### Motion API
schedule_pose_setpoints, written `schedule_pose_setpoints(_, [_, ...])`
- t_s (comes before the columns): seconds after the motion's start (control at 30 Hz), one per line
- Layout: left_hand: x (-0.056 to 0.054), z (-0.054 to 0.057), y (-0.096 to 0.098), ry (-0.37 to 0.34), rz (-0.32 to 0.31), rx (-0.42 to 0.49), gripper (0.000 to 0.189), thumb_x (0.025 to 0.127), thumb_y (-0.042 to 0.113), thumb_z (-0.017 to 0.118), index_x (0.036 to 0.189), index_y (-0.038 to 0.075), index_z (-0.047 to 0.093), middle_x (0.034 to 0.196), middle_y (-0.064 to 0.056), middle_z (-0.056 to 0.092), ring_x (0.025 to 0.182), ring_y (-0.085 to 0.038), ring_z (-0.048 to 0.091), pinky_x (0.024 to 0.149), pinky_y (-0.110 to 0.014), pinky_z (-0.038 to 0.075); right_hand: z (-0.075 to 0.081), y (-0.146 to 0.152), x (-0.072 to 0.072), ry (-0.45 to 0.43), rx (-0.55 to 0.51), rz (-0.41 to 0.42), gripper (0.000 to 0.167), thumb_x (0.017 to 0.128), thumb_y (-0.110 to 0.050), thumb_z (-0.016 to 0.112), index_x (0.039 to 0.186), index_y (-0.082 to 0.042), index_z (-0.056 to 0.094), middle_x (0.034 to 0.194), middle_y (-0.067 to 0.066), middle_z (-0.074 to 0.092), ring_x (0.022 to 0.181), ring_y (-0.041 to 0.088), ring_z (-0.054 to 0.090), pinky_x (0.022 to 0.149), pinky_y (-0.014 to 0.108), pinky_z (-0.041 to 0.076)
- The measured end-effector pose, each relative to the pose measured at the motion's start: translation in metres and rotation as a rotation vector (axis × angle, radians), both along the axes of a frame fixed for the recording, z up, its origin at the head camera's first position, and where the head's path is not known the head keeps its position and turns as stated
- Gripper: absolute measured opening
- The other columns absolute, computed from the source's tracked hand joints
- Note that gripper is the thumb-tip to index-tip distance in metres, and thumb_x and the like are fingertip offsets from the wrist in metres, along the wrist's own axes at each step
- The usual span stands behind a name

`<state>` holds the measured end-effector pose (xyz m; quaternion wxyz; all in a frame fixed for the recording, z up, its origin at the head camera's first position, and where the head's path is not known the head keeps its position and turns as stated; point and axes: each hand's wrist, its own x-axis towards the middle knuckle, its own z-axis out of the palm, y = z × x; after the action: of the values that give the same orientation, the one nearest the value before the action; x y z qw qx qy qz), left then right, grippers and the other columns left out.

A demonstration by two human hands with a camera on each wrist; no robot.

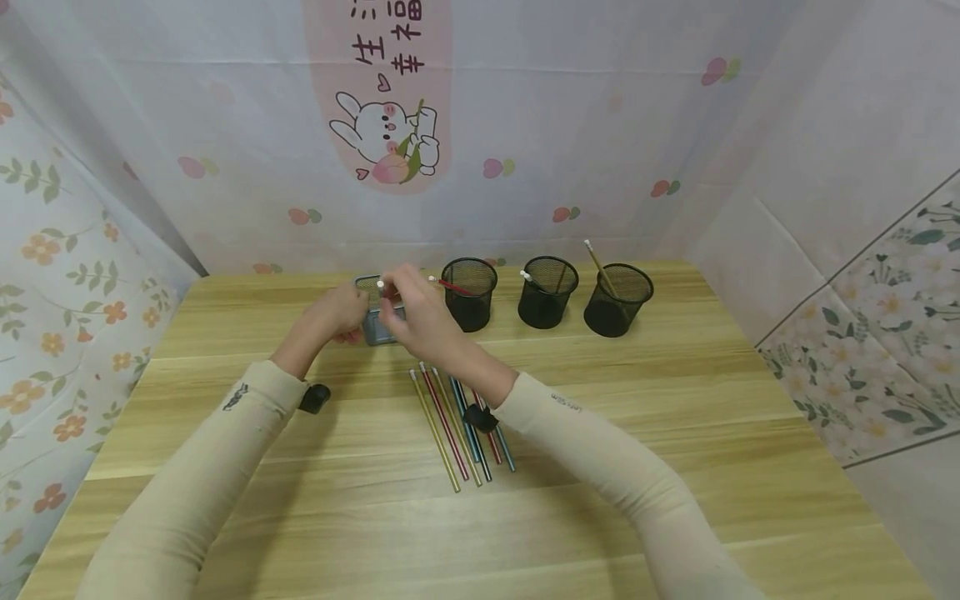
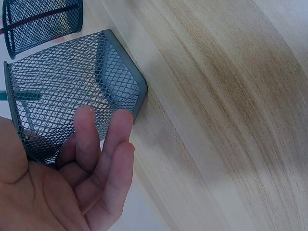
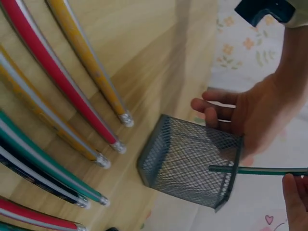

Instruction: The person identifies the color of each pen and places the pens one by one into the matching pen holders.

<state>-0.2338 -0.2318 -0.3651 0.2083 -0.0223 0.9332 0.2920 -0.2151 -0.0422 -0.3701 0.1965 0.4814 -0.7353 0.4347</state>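
Note:
A square black mesh pen holder (image 1: 381, 328) stands at the back left of the table. My left hand (image 1: 341, 307) grips it at the rim on its left side; in the left wrist view the other fingers (image 2: 120, 163) lie loosely bent beside the mesh. Over the holder, my right hand (image 1: 431, 325) pinches a green pencil (image 3: 272, 171) near its eraser end. The pencil's lower end is inside the holder, seen through the mesh wall (image 3: 192, 154). In the head view my right fingers hide most of this pencil.
Three round mesh cups stand to the right: one with a red pencil (image 1: 454, 287), one with a dark pencil (image 1: 534, 282), one with a gold pencil (image 1: 602, 268). Several pencils (image 1: 438, 425) in gold, red, teal and black lie in front, partly under my right forearm. A printed curtain (image 1: 525, 125) hangs behind.

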Motion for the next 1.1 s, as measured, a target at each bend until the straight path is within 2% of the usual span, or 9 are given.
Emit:
schedule_pose_setpoints(0.3, [0.001, -0.002, -0.002, 0.019, -0.021, 0.003, 0.058, 0.110, 0.023, 0.017, 0.104, -0.011, 0.064, 0.076, -0.015, 0.066, 0.075, -0.034, 0.069, 0.067, -0.042, 0.057, -0.010, -0.001, -0.001, -0.035, 0.131, -0.099, 0.015, 0.092, 0.010, 0.060, 0.101, 0.000, 0.055, 0.095, 0.008, 0.050, 0.084, 0.018, 0.050, 0.072, 0.020, 0.041])
schedule_pose_setpoints(0.53, [0.002, -0.002, -0.001, 0.020, -0.012, 0.003, 0.057, 0.110, 0.023, 0.017, 0.105, -0.011, 0.063, 0.076, -0.015, 0.066, 0.075, -0.034, 0.069, 0.068, -0.043, 0.057, -0.010, 0.000, 0.001, -0.076, 0.195, -0.131, 0.014, 0.093, 0.008, 0.061, 0.104, 0.001, 0.058, 0.098, 0.008, 0.052, 0.087, 0.019, 0.054, 0.074, 0.021, 0.043])
schedule_pose_setpoints(0.83, [0.001, -0.002, 0.000, 0.034, -0.023, -0.008, 0.050, 0.111, 0.021, 0.020, 0.098, -0.007, 0.059, 0.074, -0.016, 0.066, 0.074, -0.035, 0.069, 0.068, -0.043, 0.058, -0.009, 0.006, 0.003, -0.119, 0.188, -0.147, 0.015, 0.093, 0.009, 0.059, 0.106, 0.003, 0.061, 0.101, 0.011, 0.057, 0.085, 0.017, 0.055, 0.072, 0.022, 0.045])
schedule_pose_setpoints(1.1, [0.003, -0.001, 0.002, 0.041, -0.004, -0.003, 0.050, 0.111, 0.022, 0.020, 0.088, -0.004, 0.056, 0.071, -0.015, 0.066, 0.071, -0.032, 0.069, 0.065, -0.042, 0.058, -0.007, 0.018, 0.008, -0.116, 0.156, -0.134, 0.014, 0.091, 0.010, 0.061, 0.101, 0.000, 0.060, 0.101, 0.009, 0.059, 0.090, 0.018, 0.060, 0.080, 0.019, 0.049])
